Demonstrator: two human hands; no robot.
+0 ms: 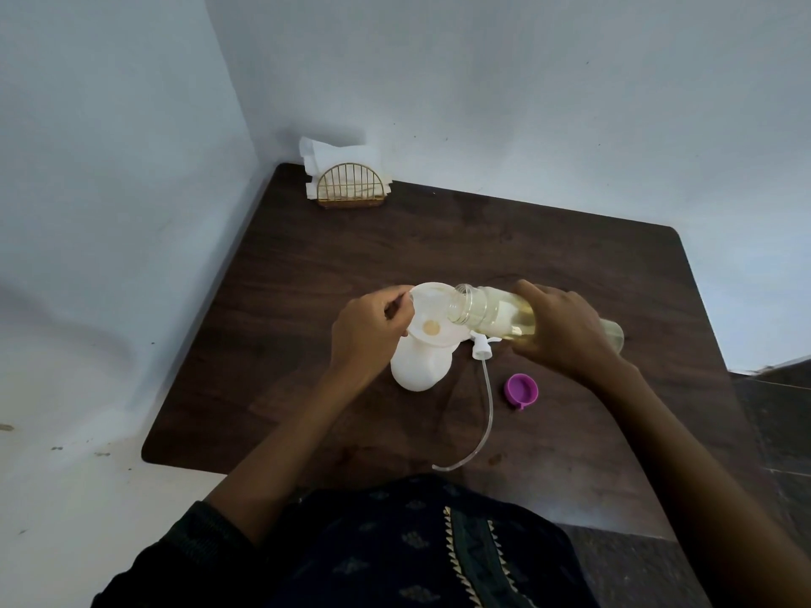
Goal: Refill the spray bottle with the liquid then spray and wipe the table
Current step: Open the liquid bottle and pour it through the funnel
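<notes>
- The white spray bottle stands upright on the dark wooden desk, near its middle, with its sprayer head off.
- A white funnel sits in the neck of the spray bottle; a small pool of yellowish liquid shows at the bottom of the funnel.
- The left hand pinches the near-left rim of the funnel between thumb and curled fingers.
- The right hand grips a clear bottle of pale yellow liquid, fingers wrapped over its body.
- The clear bottle is tilted almost flat, its open mouth over the right edge of the funnel; the liquid lies along the lower side of the bottle.
- The sprayer head lies on the desk just right of the spray bottle, partly under the clear bottle, and its thin clear dip tube curves toward the person.
- A purple cap lies on the desk, open side up, right of the dip tube and apart from it.
- At the far left corner of the desk stands a gold wire holder with white paper napkins in it, against the pale wall.
- The person's dark patterned garment fills the lower edge of the view.
</notes>
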